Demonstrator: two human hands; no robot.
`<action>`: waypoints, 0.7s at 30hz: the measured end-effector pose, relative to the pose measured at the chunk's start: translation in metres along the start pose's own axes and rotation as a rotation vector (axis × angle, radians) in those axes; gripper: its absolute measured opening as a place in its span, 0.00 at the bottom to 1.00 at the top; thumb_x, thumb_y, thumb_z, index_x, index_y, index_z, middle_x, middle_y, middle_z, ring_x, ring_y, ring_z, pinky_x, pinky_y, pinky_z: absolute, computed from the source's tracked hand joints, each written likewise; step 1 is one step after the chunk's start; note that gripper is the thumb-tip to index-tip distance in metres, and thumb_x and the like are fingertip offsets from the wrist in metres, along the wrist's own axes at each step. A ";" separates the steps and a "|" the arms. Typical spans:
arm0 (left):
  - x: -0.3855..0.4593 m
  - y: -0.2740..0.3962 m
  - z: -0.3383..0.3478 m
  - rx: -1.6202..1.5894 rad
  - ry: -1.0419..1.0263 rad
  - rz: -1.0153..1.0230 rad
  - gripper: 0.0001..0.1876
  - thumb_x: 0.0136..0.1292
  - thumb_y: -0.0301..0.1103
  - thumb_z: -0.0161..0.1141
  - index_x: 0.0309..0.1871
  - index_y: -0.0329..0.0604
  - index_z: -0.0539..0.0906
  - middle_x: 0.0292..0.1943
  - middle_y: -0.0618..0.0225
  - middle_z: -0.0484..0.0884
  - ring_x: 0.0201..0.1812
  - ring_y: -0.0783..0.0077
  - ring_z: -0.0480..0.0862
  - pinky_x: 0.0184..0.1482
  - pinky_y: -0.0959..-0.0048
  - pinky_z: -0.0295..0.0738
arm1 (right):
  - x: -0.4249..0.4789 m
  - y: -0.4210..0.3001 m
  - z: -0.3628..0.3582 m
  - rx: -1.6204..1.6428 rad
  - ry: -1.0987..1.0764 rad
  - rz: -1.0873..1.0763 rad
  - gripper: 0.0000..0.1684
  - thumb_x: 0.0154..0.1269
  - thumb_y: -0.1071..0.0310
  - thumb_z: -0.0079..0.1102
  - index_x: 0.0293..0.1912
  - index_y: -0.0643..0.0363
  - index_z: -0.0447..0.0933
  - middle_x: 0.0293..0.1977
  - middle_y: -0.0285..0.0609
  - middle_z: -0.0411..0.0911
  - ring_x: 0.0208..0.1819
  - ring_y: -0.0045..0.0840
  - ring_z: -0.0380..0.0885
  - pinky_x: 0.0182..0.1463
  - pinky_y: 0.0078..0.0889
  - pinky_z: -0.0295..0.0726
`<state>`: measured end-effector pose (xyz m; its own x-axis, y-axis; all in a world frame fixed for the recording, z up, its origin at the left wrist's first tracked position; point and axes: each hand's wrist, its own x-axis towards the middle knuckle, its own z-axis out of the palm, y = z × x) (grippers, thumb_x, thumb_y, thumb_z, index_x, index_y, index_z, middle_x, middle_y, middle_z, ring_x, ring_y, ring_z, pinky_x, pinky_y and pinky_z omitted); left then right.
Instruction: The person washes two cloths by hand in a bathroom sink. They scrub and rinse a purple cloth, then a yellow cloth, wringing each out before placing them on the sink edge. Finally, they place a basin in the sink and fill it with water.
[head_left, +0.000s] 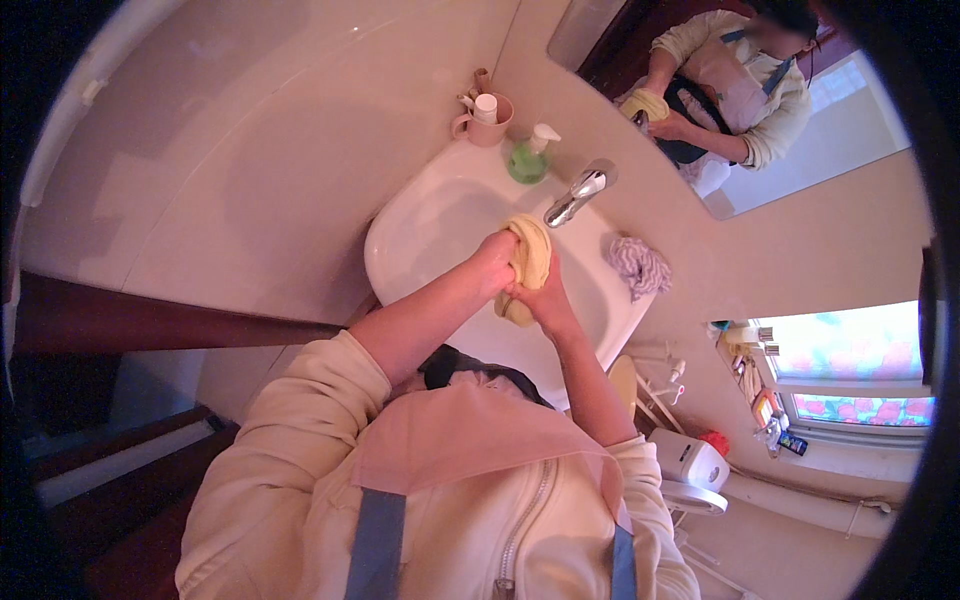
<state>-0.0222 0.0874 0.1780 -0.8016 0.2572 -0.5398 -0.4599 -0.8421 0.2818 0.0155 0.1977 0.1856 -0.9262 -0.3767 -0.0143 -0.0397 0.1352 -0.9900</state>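
Both of my hands grip a bunched, twisted yellow cloth (531, 253) above the white washbasin (420, 225). My left hand (496, 259) is closed round the cloth from the left side. Below and to the right, my right hand (547, 296) holds its lower part, and a short end of the cloth hangs under the fingers. The chrome faucet (576, 199) stands just beyond the cloth, at the basin's back. Some of the fingers are hidden by the cloth.
A green soap pump bottle (529, 159) and a pink mug (487, 124) holding a white-capped tube stand at the basin's back left corner. On the right rim lies a crumpled striped cloth (639, 266). A mirror (810, 142) hangs on the wall beyond.
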 end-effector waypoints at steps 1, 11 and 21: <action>0.002 0.000 -0.005 0.062 -0.009 -0.010 0.12 0.61 0.33 0.45 0.46 0.40 0.71 0.42 0.60 0.75 0.43 0.64 0.76 0.46 0.64 0.72 | -0.002 0.000 0.002 0.110 -0.022 0.096 0.46 0.43 0.65 0.65 0.58 0.60 0.48 0.51 0.44 0.62 0.52 0.30 0.64 0.54 0.32 0.64; -0.007 0.012 -0.060 0.420 -0.344 0.040 0.26 0.58 0.49 0.49 0.55 0.45 0.64 0.50 0.64 0.69 0.50 0.66 0.70 0.55 0.62 0.63 | -0.006 0.005 -0.013 1.160 0.076 0.531 0.22 0.54 0.65 0.48 0.49 0.60 0.63 0.37 0.44 0.73 0.35 0.32 0.74 0.37 0.34 0.77; -0.009 0.029 -0.020 0.217 -0.581 -0.090 0.35 0.54 0.63 0.41 0.56 0.43 0.63 0.49 0.59 0.71 0.51 0.63 0.71 0.52 0.63 0.66 | -0.005 -0.035 0.008 1.313 -0.209 0.596 0.18 0.55 0.60 0.48 0.44 0.59 0.67 0.31 0.47 0.73 0.28 0.32 0.75 0.28 0.33 0.78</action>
<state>-0.0208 0.0515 0.1746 -0.8047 0.5899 -0.0667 -0.5536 -0.7050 0.4433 0.0246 0.1880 0.2194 -0.6076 -0.7045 -0.3667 0.7934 -0.5590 -0.2408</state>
